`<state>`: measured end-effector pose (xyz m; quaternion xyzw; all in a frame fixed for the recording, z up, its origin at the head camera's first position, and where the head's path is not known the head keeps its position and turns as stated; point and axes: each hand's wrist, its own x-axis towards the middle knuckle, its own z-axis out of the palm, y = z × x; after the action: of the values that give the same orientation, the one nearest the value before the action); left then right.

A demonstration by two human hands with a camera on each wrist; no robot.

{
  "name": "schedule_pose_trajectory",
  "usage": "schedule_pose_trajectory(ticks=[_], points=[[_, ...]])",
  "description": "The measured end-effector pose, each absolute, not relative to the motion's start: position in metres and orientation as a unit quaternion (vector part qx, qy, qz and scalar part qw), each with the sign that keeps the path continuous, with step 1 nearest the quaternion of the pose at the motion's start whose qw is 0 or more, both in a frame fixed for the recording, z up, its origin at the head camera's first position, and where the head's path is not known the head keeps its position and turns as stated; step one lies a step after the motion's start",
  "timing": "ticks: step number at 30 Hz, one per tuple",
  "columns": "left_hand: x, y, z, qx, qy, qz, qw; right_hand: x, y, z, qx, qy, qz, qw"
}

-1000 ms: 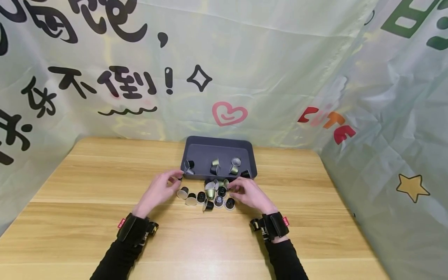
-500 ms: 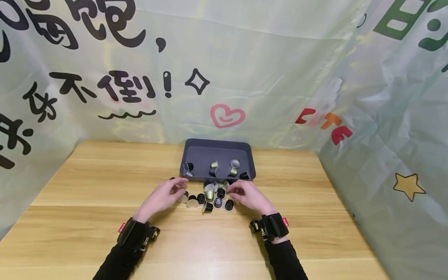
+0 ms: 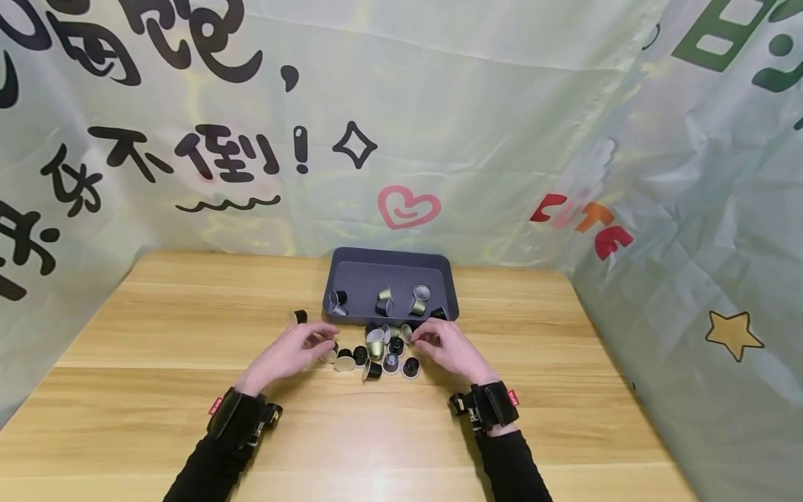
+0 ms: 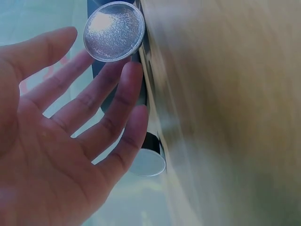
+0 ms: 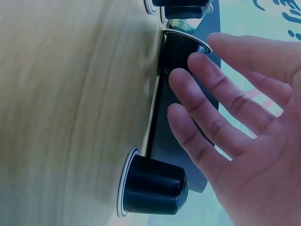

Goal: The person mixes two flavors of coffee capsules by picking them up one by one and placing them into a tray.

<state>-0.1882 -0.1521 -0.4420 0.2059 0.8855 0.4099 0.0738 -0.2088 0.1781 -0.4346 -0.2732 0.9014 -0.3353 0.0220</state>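
Observation:
Coffee capsules lie in a loose cluster [image 3: 376,346] in front of the grey tray [image 3: 392,256], with lids facing various ways. My left hand [image 3: 287,357] is left of the cluster, over a capsule [image 3: 330,356] it partly covers. Its fingers are spread, and a silver-lidded capsule [image 4: 114,32] shows past the thumb in the left wrist view. A black capsule [image 3: 300,316] lies alone beyond that hand. At the cluster's right edge, my right hand [image 3: 448,348] has loosely bent fingers. Its fingertips appear at a tilted dark capsule [image 5: 178,51] in the right wrist view; contact is unclear.
Several more capsules lie inside the tray, among them a green one [image 3: 418,307] and a black one [image 3: 339,298]. A black capsule [image 5: 153,185] stands lid-down near the right hand. Behind the wooden table [image 3: 219,300] hangs a printed pale cloth [image 3: 477,125].
My left hand has shifted from the tray's front left corner down toward the cluster. The black capsule beyond it, mostly hidden before, now shows fully further left. My right hand stays nearly in place.

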Motion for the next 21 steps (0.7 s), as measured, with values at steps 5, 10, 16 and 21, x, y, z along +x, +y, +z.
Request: schedule_pose_trajectory(ticks=[5,10,16,21], points=[[-0.1887,-0.1536,-0.4424,0.217,0.886,0.404,0.074,-0.2095,0.1782,-0.4355,-0.272,0.901,-0.338,0.021],[-0.1886,-0.1534,-0.4415,0.222,0.886,0.399,0.078,-0.2099,0.1785,-0.4353,-0.271,0.903,-0.333,0.017],[-0.1894,-0.1540,-0.4414,0.234,0.882,0.401,0.083,-0.2099,0.1786,-0.4352,-0.272,0.903,-0.332,0.019],[-0.1896,-0.1545,-0.4411,0.245,0.882,0.396,0.074,-0.2100,0.1781,-0.4355,-0.273,0.903,-0.330,0.018]])
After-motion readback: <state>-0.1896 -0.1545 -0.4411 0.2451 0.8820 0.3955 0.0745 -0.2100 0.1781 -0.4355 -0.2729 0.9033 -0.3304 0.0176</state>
